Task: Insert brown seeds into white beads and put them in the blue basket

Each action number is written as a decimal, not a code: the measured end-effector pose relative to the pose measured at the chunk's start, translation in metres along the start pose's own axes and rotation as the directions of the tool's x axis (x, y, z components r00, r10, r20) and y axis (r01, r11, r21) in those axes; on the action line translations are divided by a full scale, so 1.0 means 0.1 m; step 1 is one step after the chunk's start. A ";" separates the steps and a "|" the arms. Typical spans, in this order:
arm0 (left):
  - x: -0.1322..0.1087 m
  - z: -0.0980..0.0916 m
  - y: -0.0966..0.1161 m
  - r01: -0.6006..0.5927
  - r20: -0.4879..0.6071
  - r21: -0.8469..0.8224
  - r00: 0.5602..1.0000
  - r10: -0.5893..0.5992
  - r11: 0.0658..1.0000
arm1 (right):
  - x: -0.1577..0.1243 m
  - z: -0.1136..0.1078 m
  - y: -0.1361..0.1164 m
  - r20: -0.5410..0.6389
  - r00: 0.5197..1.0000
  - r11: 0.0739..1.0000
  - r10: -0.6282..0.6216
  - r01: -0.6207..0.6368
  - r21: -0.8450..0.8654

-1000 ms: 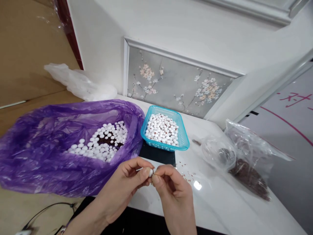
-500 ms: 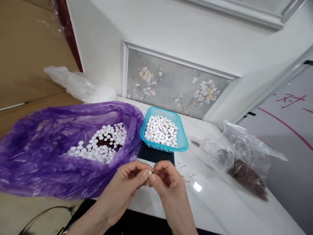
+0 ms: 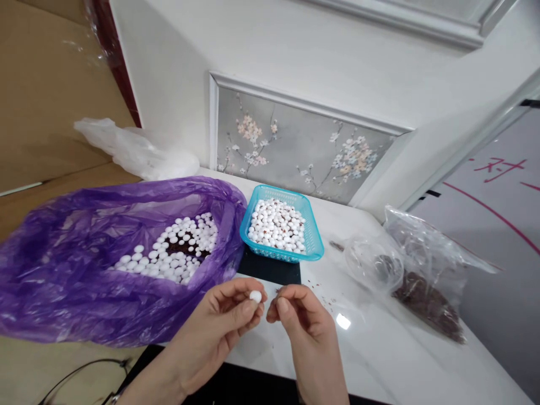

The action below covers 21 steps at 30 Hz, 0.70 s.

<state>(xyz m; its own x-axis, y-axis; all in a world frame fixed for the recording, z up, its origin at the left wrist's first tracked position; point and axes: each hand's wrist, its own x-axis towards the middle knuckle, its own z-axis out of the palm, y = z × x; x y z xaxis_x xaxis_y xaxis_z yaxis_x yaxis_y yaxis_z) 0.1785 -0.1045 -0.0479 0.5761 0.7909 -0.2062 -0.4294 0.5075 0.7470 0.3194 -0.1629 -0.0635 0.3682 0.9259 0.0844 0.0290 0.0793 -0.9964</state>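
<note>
My left hand (image 3: 223, 323) pinches a small white bead (image 3: 255, 296) between thumb and fingertips, low in the middle of the view. Just right of it my right hand (image 3: 301, 318) is closed in a pinch on a tiny dark red piece (image 3: 278, 290), a small gap from the bead. Behind my hands a blue plastic basket (image 3: 313, 244) holds several white beads with red specks. To the left a purple plastic bag (image 3: 76, 281) lies open with many white beads (image 3: 177, 253) inside.
A clear plastic bag (image 3: 422, 281) with dark reddish bits lies at the right on the white table (image 3: 379, 349). Red crumbs are scattered near the basket. A white plastic bag (image 3: 135, 149) lies at the back left. Black cable (image 3: 76, 374) runs at the lower left.
My hands, touching at the bead before, have drawn slightly apart; the bead now shows fully in my left fingers. The view has shifted a little.
</note>
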 end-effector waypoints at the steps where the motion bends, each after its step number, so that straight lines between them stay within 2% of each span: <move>1: 0.00 -0.01 0.00 0.000 -0.009 0.020 1.000 0.000 1.000 | 0.00 -0.03 -0.02 -0.025 1.000 1.000 -0.016 0.016 -0.019; 5: 0.01 -0.03 0.02 -0.034 -0.050 0.091 0.998 0.039 0.995 | 0.03 -0.29 -0.07 -0.230 0.965 0.985 -0.126 0.094 -0.147; 7: 0.02 -0.03 0.04 -0.061 -0.066 0.124 0.995 0.070 0.990 | 0.07 -0.45 -0.04 -0.331 0.931 0.971 -0.156 0.084 -0.223; 9: 0.04 -0.03 0.05 -0.096 -0.062 0.161 0.992 0.107 0.982 | 0.10 -0.59 0.01 -0.371 0.916 0.957 -0.153 0.044 -0.287; 14: 0.11 -0.02 0.04 -0.171 -0.059 0.203 0.981 0.186 0.964 | 0.17 -0.69 0.21 -0.252 0.957 0.863 -0.145 -0.002 -0.506; 17: 0.19 0.00 0.09 -0.194 -0.131 0.178 0.967 0.218 0.965 | 0.19 -0.65 0.29 -0.149 0.973 0.776 -0.177 0.045 -0.629; 21: 0.37 0.09 0.26 -0.271 -0.240 0.128 0.925 0.295 0.954 | 0.21 -0.59 0.32 -0.067 0.979 0.647 -0.192 0.075 -0.759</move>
<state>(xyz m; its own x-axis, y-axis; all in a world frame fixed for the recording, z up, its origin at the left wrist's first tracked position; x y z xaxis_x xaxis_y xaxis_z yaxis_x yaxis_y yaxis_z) 0.1955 -0.0653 -0.0303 0.2391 0.9633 -0.1221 -0.4764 0.2260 0.8497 0.3833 -0.1626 -0.0936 0.4173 0.8664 0.2742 0.7515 -0.1593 -0.6403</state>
